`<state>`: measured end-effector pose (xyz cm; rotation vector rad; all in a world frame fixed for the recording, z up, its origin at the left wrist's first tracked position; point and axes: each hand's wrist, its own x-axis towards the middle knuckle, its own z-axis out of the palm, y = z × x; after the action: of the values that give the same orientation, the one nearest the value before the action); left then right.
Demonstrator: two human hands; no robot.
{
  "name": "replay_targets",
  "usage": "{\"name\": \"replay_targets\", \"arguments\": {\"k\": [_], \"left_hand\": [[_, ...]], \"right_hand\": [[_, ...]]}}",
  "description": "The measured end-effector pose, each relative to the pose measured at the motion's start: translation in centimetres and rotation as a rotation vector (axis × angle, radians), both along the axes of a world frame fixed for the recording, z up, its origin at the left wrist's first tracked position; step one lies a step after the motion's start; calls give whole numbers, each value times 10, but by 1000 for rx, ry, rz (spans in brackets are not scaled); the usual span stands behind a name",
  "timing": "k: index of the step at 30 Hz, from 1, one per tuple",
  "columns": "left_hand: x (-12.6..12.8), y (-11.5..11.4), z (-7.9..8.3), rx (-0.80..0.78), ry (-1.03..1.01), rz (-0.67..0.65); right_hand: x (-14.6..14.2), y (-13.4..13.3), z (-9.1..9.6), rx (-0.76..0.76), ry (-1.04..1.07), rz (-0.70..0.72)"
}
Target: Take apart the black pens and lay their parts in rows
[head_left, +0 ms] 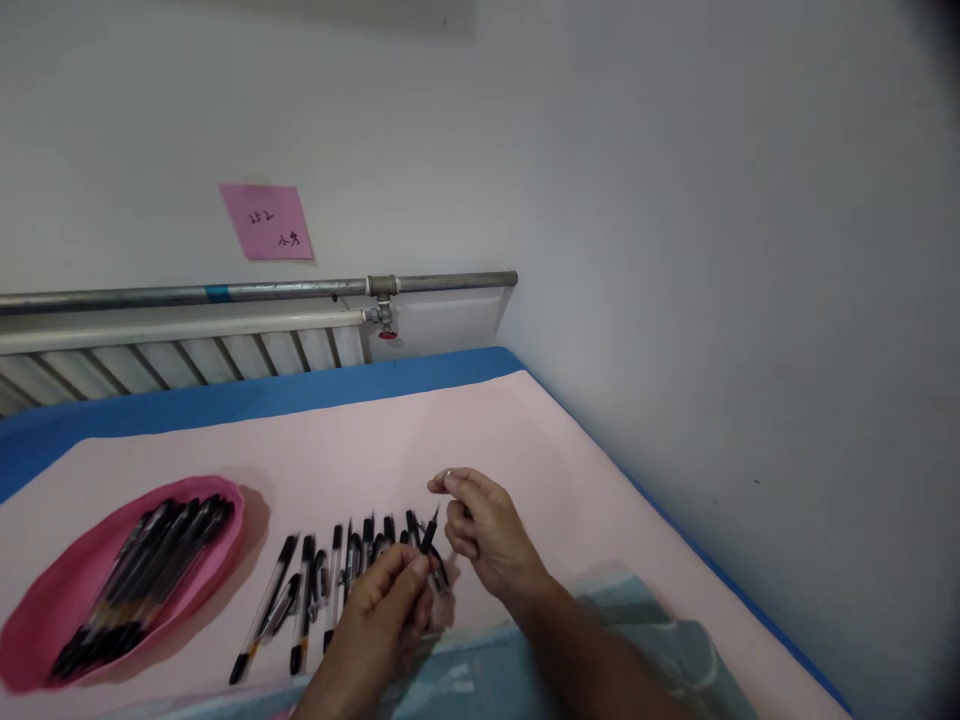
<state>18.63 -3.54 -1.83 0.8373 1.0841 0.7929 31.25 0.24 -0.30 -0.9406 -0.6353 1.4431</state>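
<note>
My left hand (386, 605) is closed around a pen, with its black grip (429, 535) sticking up past the thumb. A thin bare point rises from the top of that grip. To the right and slightly higher, my right hand (487, 530) pinches a small silvery piece (448, 474) between thumb and forefinger, apart from the pen. Its other fingers are curled. Behind and left of my left hand, several black and clear pens (300, 600) lie in a loose row with separate caps (283, 603) among them. Part of the row is hidden by my left hand.
A pink oval tray (225, 560) on the left holds a bundle of black pens (154, 570). Pink paper (420, 430) covers the blue tabletop (420, 365). A wall (712, 300) borders the right side; a radiator (172, 360) and pipe (300, 290) run behind.
</note>
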Motion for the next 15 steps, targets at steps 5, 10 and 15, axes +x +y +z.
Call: {"name": "replay_targets", "arguments": {"k": [5, 10, 15], "left_hand": [[-2, 1, 1, 62, 4, 33], [-12, 3, 11, 141, 229, 219], [-6, -4, 22, 273, 374, 119]], "right_hand": [[23, 11, 1, 34, -6, -156], [42, 17, -4, -75, -296, -67], [47, 10, -7, -101, -366, 57]]}}
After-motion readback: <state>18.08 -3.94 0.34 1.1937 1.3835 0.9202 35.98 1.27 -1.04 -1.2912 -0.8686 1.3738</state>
